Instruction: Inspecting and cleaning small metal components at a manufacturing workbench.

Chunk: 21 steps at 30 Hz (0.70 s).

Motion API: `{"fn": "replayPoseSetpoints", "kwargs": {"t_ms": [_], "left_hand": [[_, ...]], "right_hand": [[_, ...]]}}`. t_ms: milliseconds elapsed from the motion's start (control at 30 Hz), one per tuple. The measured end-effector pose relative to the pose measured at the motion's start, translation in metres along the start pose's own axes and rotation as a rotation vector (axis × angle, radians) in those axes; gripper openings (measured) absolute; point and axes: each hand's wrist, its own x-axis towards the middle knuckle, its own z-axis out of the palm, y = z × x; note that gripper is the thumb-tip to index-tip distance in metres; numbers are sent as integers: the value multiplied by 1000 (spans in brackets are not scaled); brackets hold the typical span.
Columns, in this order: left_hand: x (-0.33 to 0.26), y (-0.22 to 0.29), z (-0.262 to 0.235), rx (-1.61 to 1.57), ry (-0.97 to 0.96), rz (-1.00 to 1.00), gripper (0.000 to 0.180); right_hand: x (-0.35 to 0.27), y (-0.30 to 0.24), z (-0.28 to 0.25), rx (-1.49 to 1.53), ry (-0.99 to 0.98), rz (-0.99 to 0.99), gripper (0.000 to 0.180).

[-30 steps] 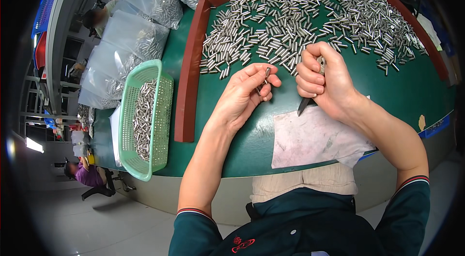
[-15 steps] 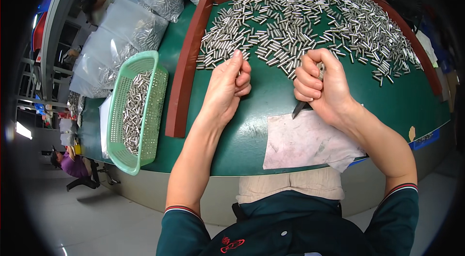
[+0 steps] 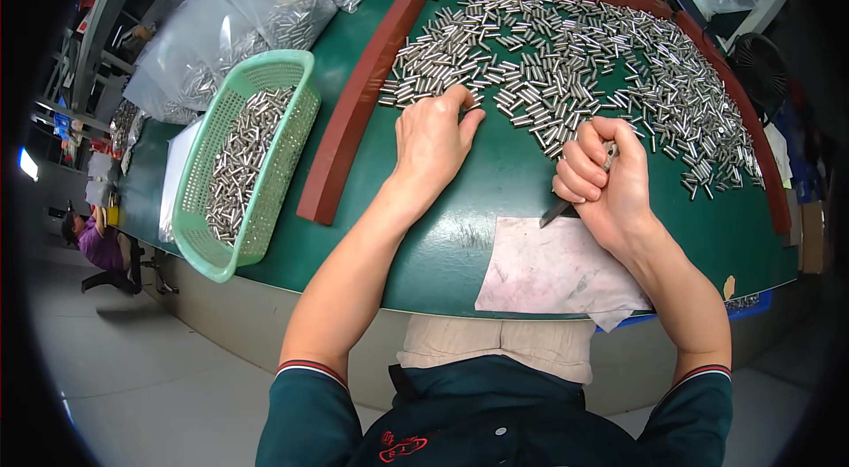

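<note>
The left hand (image 3: 435,134) meets the near edge of the metal pins (image 3: 575,82) spread on the green table (image 3: 433,259); whether it grasps one cannot be told. The right hand (image 3: 603,173) is clenched around a dark-tipped tool (image 3: 554,212), beside a pale cloth (image 3: 553,271).

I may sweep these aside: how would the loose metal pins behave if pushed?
The metal pins would probably roll, looking cylindrical. Their shine suggests they may be slippery. Many touch each other, so neighbours would likely shift too.
</note>
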Motion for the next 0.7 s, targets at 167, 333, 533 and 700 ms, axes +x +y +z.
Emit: {"fn": "replayPoseSetpoints", "kwargs": {"t_ms": [167,333,533,700], "left_hand": [[0,-2,-1,9,-31,-12,14],[0,8,-10,-51,-83,-4,11],[-2,23,-26,-1469,-677,-539,14],[-3,18,-22,-1703,-697,-643,10]], "right_hand": [[-1,1,1,-24,-41,-20,31],[-6,2,6,-137,-168,-136,33],[-7,6,0,-152,-260,-247,38],[-9,5,1,-209,-255,-217,38]]}}
